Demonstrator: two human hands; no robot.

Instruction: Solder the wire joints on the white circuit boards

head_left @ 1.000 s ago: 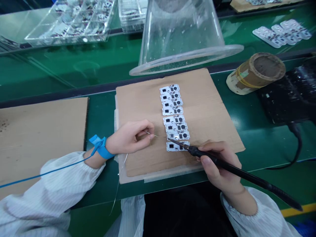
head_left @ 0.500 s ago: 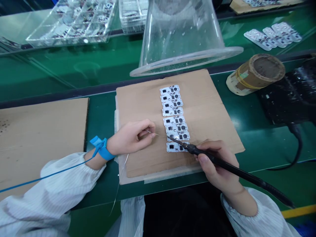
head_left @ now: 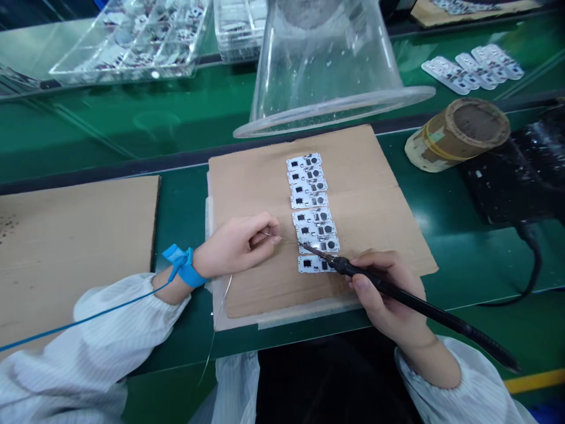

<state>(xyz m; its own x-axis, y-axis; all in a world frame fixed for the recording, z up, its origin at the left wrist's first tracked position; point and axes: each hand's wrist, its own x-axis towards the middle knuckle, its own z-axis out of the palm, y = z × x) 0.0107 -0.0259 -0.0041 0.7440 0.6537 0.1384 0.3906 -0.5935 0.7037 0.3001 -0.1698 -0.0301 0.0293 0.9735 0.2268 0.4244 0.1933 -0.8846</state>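
Note:
My left hand [head_left: 245, 242] pinches a thin solder wire [head_left: 289, 241], whose end reaches the left edge of a white circuit board. The wire's tail hangs below the palm over the table's front edge. My right hand [head_left: 391, 291] is closed around a black soldering iron [head_left: 404, 296], its tip at that same board's left edge, beside the wire end. Several white circuit boards [head_left: 314, 217] with black chips lie in a column on a cardboard sheet [head_left: 251, 194]. The iron partly covers the lowest board. A blue wrist strap [head_left: 190, 269] with a cord is on my left wrist.
A clear funnel-shaped hood [head_left: 326, 70] hangs just beyond the boards. At right stand a round brown container [head_left: 457, 135] and a black device [head_left: 507, 176] with a cable. Another cardboard sheet [head_left: 79, 235] lies left. Behind are a clear parts tray [head_left: 132, 41] and more boards [head_left: 474, 68].
The solder wire's end has come right, up to the iron tip at the board's edge. The group of boards on the green surface at the back has shifted left.

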